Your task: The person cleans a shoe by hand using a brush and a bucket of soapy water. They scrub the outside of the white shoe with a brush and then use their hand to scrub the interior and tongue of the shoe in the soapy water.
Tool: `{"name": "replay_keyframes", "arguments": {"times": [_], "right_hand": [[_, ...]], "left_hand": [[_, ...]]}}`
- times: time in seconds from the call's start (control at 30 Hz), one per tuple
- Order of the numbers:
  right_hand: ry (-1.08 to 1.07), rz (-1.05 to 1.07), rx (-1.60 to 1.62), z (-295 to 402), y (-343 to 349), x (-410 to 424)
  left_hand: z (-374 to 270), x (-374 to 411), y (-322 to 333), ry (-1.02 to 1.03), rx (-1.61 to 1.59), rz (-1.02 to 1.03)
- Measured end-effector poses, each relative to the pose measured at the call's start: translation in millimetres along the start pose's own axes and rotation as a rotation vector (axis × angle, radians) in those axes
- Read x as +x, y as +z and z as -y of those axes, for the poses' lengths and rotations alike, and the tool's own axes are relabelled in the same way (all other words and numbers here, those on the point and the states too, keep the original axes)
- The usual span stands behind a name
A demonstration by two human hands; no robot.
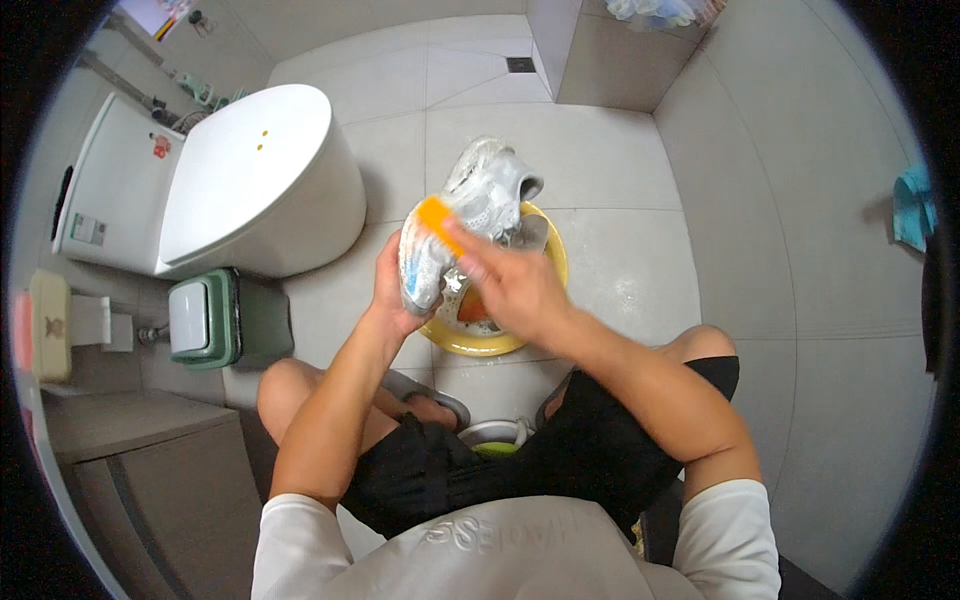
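My left hand (395, 289) grips a white and grey sneaker (484, 191) by its lower end, from the left side. Suds cover the sneaker's upper, and its ankle opening faces right. In my right hand (525, 289) is an orange scrubbing brush (436, 221), laid against the sneaker; its underside is hidden. Below both hands a yellow basin (556, 255) stands on the floor with foamy water in it. Inside the basin, an orange item (474, 306) and a grey item (531, 231) are partly hidden by my right hand and the sneaker.
A white toilet (255, 172) with its lid down stands at left, beside a green bin (262, 315). Between my feet sits a bucket (487, 433) with something green in it. A grey cabinet (165, 465) is at lower left. A floor drain (520, 65) lies at the back.
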State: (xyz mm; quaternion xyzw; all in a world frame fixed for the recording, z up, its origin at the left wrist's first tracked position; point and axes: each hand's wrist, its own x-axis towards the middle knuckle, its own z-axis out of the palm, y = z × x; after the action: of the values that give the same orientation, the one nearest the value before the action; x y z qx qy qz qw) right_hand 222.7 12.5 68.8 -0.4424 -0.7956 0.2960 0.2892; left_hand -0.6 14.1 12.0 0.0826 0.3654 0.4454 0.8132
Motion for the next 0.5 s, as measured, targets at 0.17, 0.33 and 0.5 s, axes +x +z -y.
{"name": "replay_keyframes", "arguments": {"times": [0.17, 0.33, 0.5], "right_hand": [[0.094, -0.107, -0.143, -30, -9, 24], [-0.070, -0.059, 0.009, -15, 9, 0], [0.052, -0.047, -0.229, -32, -9, 25]], "left_hand": [[-3, 4, -6, -0.020, -0.093, 0.116], [6, -4, 34, 0.089, -0.121, -0.207], [0, -2, 3, 0.012, -0.043, 0.016]]}}
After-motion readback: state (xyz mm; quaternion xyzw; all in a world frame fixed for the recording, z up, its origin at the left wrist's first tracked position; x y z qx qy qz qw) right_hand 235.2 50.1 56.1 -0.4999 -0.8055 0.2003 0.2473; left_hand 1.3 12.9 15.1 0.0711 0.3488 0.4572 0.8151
